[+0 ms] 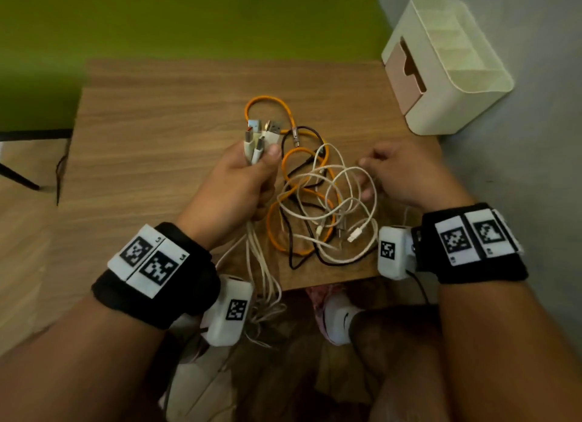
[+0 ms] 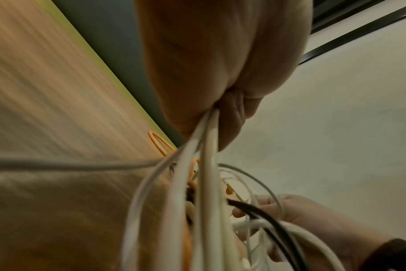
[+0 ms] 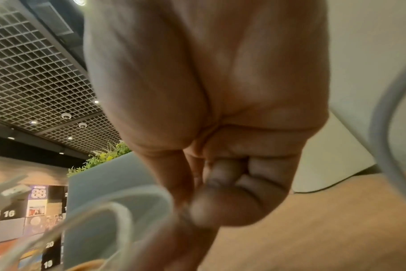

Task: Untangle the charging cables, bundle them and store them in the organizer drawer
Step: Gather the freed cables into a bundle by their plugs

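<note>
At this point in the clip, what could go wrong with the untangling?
1. The left hand grips several plug ends while the orange cable, black cable and white cables lie crossed; lifting may tighten knots.
2. White cables trail over the table edge and could snag.

We see the tangle of cables (image 1: 315,201) lying on the table (image 1: 157,138) near its front edge, between the left hand (image 1: 239,182) and the right hand (image 1: 406,175); the organizer (image 1: 447,62) stands at the table's far right corner, well behind the tangle
</note>
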